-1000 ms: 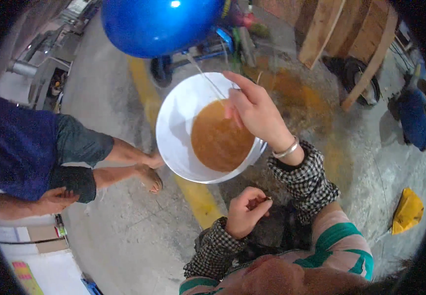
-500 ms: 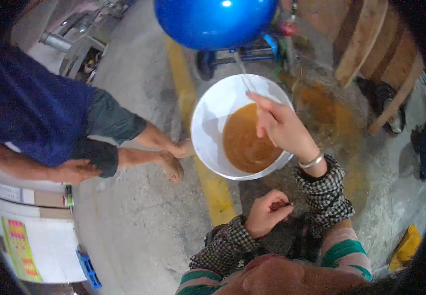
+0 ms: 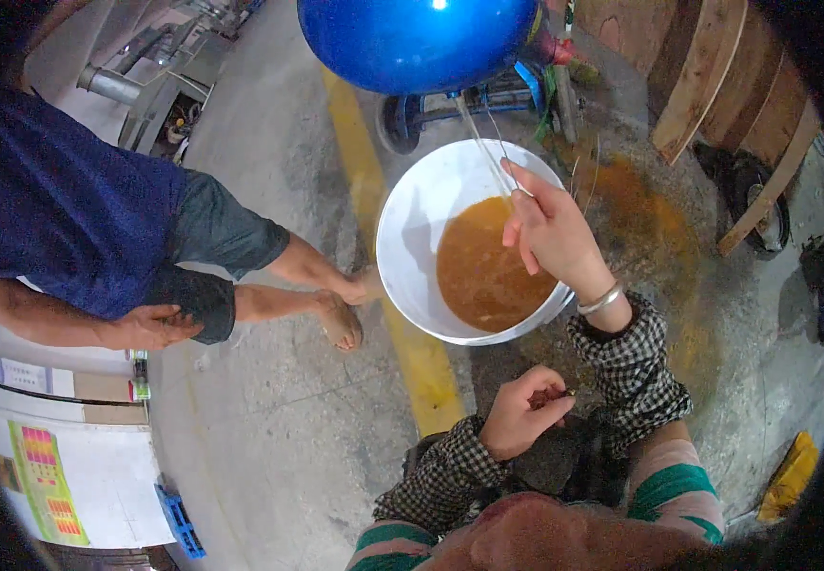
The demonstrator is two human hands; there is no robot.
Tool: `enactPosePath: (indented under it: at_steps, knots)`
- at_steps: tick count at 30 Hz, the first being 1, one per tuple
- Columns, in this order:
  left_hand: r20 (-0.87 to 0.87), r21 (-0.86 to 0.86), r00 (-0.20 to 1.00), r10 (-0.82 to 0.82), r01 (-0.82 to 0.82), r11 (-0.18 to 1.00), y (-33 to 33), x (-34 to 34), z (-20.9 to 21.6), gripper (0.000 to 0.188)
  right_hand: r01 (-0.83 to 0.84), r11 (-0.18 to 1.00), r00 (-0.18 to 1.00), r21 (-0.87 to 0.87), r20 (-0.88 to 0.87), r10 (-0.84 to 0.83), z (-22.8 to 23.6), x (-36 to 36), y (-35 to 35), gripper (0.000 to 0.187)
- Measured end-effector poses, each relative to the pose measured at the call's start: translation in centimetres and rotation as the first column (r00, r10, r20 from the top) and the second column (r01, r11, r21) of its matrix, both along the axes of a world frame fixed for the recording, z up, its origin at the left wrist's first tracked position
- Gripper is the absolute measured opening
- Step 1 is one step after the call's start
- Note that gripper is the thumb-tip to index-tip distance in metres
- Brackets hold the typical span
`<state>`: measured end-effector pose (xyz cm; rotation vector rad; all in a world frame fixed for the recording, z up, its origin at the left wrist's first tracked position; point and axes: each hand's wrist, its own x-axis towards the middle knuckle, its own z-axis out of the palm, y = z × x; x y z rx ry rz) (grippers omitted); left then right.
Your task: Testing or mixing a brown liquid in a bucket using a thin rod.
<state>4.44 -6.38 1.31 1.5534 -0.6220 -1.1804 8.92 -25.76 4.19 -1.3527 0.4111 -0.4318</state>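
A white bucket (image 3: 410, 217) partly filled with brown liquid (image 3: 488, 276) stands on the floor before me. Over its right side is my right hand (image 3: 557, 233), thumb and forefinger pinched on a thin wire (image 3: 497, 133) that runs up toward the blue rounded tank (image 3: 412, 43). Beside the wire, a pale, clear strand (image 3: 472, 128) slants from the tank's underside to the fingers; I cannot tell if it is tube or liquid. Below the bucket, my left hand (image 3: 524, 414) is curled around a small dark thing whose kind is hidden by the fingers.
Under the tank is a blue wheeled frame (image 3: 469, 107). At left sits a person in a dark blue shirt (image 3: 69, 205), bare feet near the bucket. A yellow line (image 3: 412, 366) crosses the concrete floor. Wooden boards (image 3: 702, 81) lean at upper right; brown stains (image 3: 645, 214) mark the floor.
My right hand has shifted slightly right and turned, its fingertips closer together near the wire. My left hand has moved a little to the right, still curled.
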Motion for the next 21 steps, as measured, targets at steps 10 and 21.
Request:
enactPosePath:
  at_steps: [10, 21]
  knots:
    - [-0.010, 0.031, 1.000, -0.011, 0.011, 0.999, -0.1, -0.2, 0.1, 0.015, -0.134, 0.988, 0.986, -0.069, -0.108, 0.126, -1.1, -0.3, -0.3, 0.039]
    - [-0.015, 0.025, 0.999, -0.040, 0.040, 0.999, -0.1, -0.1, -0.1, 0.015, -0.100, 0.993, 0.994, -0.066, -0.044, 0.097, -1.2, -0.1, -0.2, 0.042]
